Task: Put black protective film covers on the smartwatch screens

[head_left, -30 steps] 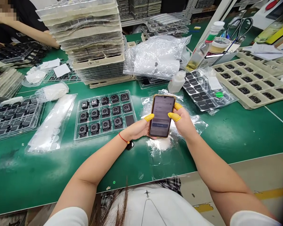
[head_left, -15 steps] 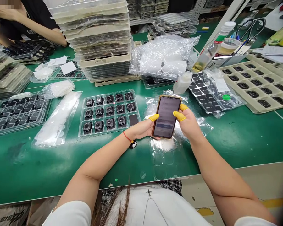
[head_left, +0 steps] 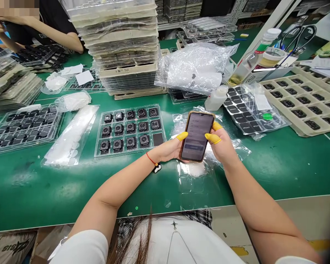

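Note:
A smartphone (head_left: 197, 137) in an orange-edged case is held upright between both hands, its lit screen facing me. My left hand (head_left: 172, 149) grips its left side, with a yellow finger cot on the thumb. My right hand (head_left: 221, 145) grips the right side, with yellow cots on the thumb and a finger. Most fingers are hidden behind the phone. Beneath it lie clear plastic film sheets (head_left: 192, 187). Left of the phone sits a clear tray (head_left: 128, 156) of black smartwatch bodies (head_left: 131, 128); one slot at its right holds no watch.
A tall stack of trays (head_left: 126, 47) stands behind. At right are a beige tray (head_left: 288, 117) with watch parts, a small white bottle (head_left: 216, 98) and bagged black stickers (head_left: 243, 112). At left lie a film strip (head_left: 71, 139) and another filled tray (head_left: 24, 128). A co-worker's arm (head_left: 55, 33) shows back left.
The view has shifted slightly, so things on the table appear a little further right. Text on the phone screen looks different. Both hands keep their hold, with the right thumb slightly lower on the screen.

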